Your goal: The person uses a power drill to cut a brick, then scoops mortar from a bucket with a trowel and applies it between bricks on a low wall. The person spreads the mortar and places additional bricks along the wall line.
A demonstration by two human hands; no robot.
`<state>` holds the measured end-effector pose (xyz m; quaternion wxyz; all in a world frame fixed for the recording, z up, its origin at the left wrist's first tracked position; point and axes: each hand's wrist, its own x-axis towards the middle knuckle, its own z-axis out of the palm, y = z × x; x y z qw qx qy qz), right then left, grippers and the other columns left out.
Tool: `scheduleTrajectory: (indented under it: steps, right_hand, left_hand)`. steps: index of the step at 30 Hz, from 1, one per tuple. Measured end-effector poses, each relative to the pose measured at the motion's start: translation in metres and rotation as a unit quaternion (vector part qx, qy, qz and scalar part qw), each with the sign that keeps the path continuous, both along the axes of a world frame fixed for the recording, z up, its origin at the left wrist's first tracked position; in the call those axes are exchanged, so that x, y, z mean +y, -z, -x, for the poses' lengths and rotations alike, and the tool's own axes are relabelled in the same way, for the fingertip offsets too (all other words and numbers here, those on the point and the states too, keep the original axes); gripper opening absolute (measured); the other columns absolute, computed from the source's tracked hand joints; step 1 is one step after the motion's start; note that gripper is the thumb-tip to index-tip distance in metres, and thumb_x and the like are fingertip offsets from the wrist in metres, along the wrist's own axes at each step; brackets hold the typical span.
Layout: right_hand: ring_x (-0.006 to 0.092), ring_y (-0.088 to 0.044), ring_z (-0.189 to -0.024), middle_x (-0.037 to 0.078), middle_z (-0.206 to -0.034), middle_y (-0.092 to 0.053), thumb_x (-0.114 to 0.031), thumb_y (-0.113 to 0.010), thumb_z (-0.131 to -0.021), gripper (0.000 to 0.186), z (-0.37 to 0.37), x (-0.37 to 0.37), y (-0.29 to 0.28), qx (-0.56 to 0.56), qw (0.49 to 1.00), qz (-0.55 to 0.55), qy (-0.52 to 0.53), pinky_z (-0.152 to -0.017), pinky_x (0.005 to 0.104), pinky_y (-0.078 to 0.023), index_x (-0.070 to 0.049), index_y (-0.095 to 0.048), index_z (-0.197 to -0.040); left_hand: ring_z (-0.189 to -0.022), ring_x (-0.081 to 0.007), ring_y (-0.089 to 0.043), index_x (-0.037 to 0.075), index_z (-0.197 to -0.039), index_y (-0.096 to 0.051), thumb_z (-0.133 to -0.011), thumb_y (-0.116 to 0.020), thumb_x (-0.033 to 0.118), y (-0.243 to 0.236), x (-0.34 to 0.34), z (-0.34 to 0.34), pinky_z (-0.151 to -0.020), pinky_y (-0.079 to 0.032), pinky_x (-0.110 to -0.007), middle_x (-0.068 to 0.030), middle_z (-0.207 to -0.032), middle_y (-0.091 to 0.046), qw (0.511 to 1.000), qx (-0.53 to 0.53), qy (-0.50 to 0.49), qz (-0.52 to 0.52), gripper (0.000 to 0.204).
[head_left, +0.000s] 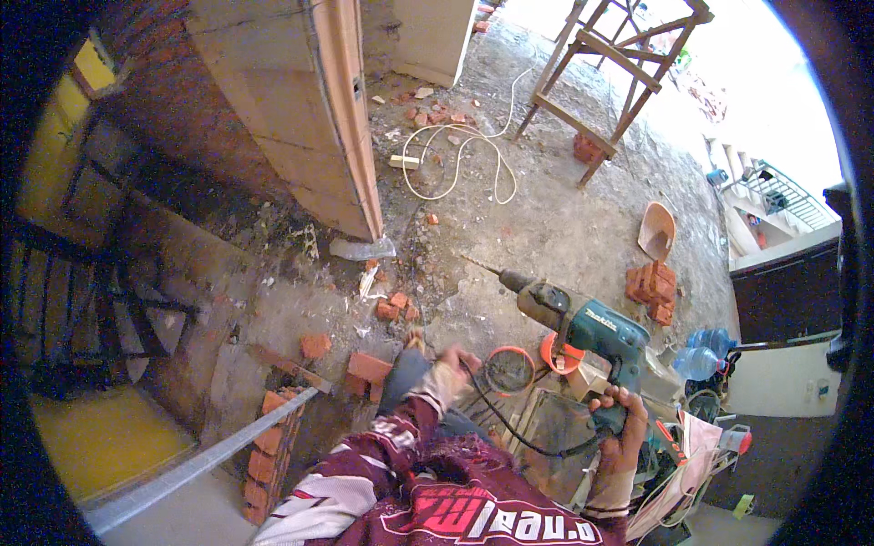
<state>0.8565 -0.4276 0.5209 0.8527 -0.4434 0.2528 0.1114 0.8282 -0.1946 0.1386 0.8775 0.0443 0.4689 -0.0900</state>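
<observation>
Right hand (626, 417) holding power drill (596, 329) above floor (564, 214).
Lettered maroon shirt (492, 487), nearest; right fingers (630, 400) clamped round rear handle (608, 419); left hand (446, 374) beside black cord (564, 453), finger closure indeterminable; teal drill casing (614, 332), white-lettered; bricks (651, 284) beyond.

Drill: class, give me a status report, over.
Right hand grips drill. Left hand by black cord, grip unclear. Bit points forward-left. Broken bricks underfoot ahead.

White lettering (602, 319) marks the teal drill (583, 318) — and the maroon jersey (482, 482).
</observation>
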Motion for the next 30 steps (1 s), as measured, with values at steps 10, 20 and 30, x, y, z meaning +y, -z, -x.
scheduleTrajectory:
  steps: [10, 20, 30]
  right_hand:
    - [0.0212, -0.062, -0.065, 0.008, -0.08, -0.059, -0.003, -0.062, -0.086, 0.016, -0.071, 0.021, 0.037, 0.007, 0.975, 0.196, 0.101, -0.061, 0.0462, -0.059, -0.005, -0.052, -0.099]
    - [0.0209, -0.062, -0.058, 0.009, -0.073, -0.059, -0.001, -0.061, -0.084, 0.014, -0.161, 0.025, 0.086, 0.071, 0.965, 0.24, 0.082, -0.051, 0.042, -0.058, -0.001, -0.052, -0.094]
    - [0.0221, -0.063, -0.056, 0.008, -0.074, -0.058, 0.002, -0.063, -0.08, 0.026, -0.384, 0.103, 0.144, 0.095, 0.961, 0.241, -0.098, -0.054, 0.0429, -0.06, -0.003, -0.049, -0.1]
  left_hand:
    - [-0.066, -0.0256, -0.066, 0.007, -0.1, -0.06, -0.103, -0.056, 0.053, 0.005, 0.189, -0.209, -0.07, -0.063, -0.043, -0.008, -0.08, -0.068, 0.994, 0.039, -0.035, -0.099, 0.046]
    - [-0.063, -0.0142, -0.067, 0.008, -0.119, -0.055, -0.108, -0.052, 0.035, -0.19, 0.229, -0.332, -0.058, -0.053, -0.03, -0.0041, -0.072, -0.066, 0.775, -0.241, -0.022, -0.584, 0.029]
    - [-0.125, -0.0413, -0.059, 0.004, -0.142, -0.055, -0.089, -0.068, 0.05, 0.095, 0.315, -0.258, -0.107, -0.047, -0.045, -0.0253, -0.135, -0.062, 0.691, 0.147, 0.348, -0.616, 0.071]
